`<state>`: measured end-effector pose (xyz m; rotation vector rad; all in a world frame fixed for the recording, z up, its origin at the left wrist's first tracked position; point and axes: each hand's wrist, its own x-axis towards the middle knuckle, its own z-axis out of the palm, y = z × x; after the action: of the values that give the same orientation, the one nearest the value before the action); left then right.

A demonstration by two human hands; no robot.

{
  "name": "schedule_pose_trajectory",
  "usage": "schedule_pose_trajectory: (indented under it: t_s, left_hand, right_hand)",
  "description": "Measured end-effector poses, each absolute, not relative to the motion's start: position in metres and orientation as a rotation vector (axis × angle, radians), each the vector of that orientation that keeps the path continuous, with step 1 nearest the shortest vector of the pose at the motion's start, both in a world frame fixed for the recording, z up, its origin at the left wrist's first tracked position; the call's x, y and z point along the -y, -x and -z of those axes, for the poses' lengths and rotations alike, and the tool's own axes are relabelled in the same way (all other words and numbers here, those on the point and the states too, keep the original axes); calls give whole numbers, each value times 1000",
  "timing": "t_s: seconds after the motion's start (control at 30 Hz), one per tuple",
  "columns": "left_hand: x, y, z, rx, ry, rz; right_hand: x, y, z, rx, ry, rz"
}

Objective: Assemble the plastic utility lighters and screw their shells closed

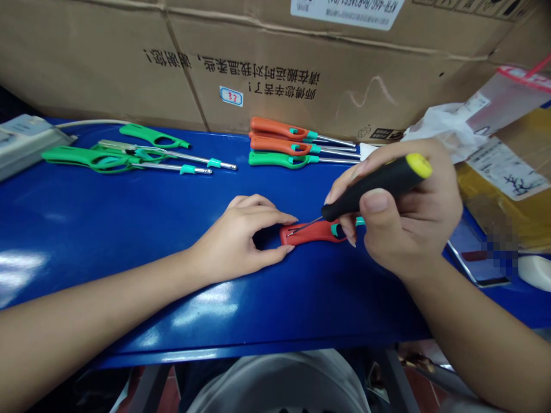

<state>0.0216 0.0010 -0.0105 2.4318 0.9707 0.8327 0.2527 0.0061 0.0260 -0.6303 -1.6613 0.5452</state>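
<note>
The left hand (241, 235) pinches the left end of a red lighter (316, 232) between thumb and fingers, while the right hand (424, 223) is wrapped around the handle of a screwdriver (374, 189). The red lighter lies on the blue table (129, 229), near the middle, its turquoise part toward the right. The screwdriver's shaft slants down and left to the slot in the lighter's handle; whether the tip is inside it, I cannot tell. The step in hand looks like working the tip at that slot, which calls for a firm left pinch and careful aim.

From the left, a white device (26, 143) sits at the far edge, beside green lighter parts (86, 160) with metal tubes and a separate green shell (150, 136). Behind stands a large cardboard box (129, 86), its contents hidden. Before it, mid-scene, orange lighters (275, 143) lie beside a green lighter (271, 159). Far right, a translucent cup (495, 109) with a straw leans by a taped parcel (477, 195); what either holds is unclear.
</note>
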Motion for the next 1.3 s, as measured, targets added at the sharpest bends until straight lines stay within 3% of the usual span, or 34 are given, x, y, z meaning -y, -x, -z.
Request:
schedule_pose_trajectory:
  t_s: [0.5,1.3]
  left_hand:
    - [-3,-24,8,-886,-2339,-1041]
    - [-1,-21,10,-964,-2429,-790]
  right_hand:
    - [-9,-248,-30,1490,537,-633]
    - [-6,-250,-25,1637,498,-627]
